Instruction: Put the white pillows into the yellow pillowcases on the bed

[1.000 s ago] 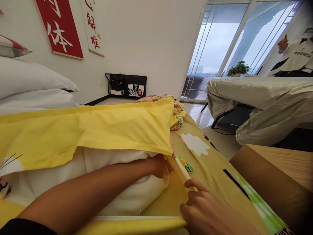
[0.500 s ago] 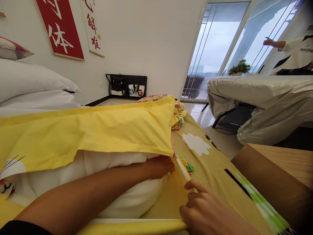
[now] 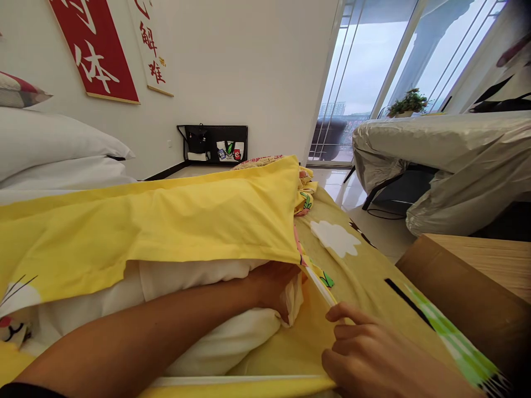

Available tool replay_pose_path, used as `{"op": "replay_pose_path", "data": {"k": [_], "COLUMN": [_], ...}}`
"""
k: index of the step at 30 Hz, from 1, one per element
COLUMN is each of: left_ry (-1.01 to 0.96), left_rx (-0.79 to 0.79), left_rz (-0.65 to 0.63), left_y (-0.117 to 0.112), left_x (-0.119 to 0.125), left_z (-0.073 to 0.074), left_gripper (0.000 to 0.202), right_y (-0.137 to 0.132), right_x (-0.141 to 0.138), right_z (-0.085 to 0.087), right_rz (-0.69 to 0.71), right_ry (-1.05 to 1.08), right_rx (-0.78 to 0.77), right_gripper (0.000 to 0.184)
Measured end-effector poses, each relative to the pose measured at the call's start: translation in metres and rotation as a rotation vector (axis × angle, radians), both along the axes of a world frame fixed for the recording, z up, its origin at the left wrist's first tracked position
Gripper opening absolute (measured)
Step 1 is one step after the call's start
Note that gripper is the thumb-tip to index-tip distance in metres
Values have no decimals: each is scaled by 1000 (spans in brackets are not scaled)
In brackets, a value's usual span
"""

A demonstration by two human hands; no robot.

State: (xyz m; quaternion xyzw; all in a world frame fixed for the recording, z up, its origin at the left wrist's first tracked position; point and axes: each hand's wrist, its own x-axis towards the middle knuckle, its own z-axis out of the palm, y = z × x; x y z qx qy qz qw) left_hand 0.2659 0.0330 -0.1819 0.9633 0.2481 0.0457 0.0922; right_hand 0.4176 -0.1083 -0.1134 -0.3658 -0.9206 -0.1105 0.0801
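Note:
A white pillow (image 3: 199,354) lies partly inside a yellow pillowcase (image 3: 207,221), whose side is open toward me. My left hand (image 3: 279,293) reaches into the opening and is closed around a bunched corner of the pillow; the case's upper layer covers part of the hand. At the right end of the opening, my right hand (image 3: 365,345) pinches the pale-lined edge of the pillowcase between thumb and fingers, drawing it taut. A printed animal face with whiskers shows on the case at the far left.
White pillows (image 3: 62,143) are stacked at left. The patterned bed sheet (image 3: 352,287) runs under the work. A wooden-topped box (image 3: 468,276) stands right, with a plastic-covered table (image 3: 435,138) behind. A person's sleeve (image 3: 518,77) shows at the upper right edge.
My left hand has closed on the pillow's corner, bunching its fabric and lifting it a little. My right hand has shifted slightly right with the case's edge. The co-worker's outstretched arm is out of sight.

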Motion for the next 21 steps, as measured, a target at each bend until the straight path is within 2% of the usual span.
{"op": "replay_pose_path", "data": {"k": [4, 8, 10, 12, 14, 17, 18, 19, 21], "left_ry": [19, 38, -24, -69, -28, 66, 89, 114, 176], "left_rx": [-3, -30, 39, 170, 306, 437, 452, 454, 416], "left_rz": [-31, 25, 30, -14, -180, -573, -667, -712, -642], "left_y": [-3, -10, -11, -10, -7, -3, -3, -4, -7], "left_x": [0, 1, -1, -5, -8, -9, -9, -8, -4], "left_z": [11, 29, 34, 35, 33, 28, 26, 24, 21], "left_gripper": [88, 54, 34, 25, 22, 28, 30, 31, 28], "right_y": [0, 1, 1, 0, 0, 1, 1, 2, 3], "right_x": [3, 4, 4, 5, 5, 5, 5, 5, 5], "right_z": [-4, -5, -6, -6, -7, -8, -8, -8, -9], "right_rz": [20, 57, 60, 60, 70, 76, 70, 63, 60], "right_ry": [-13, -8, -2, 11, 32, 57, 59, 55, 41], "right_rx": [33, 24, 10, 3, 13, 23, 20, 14, -2], "right_gripper": [31, 33, 32, 31, 30, 29, 28, 28, 28]}}
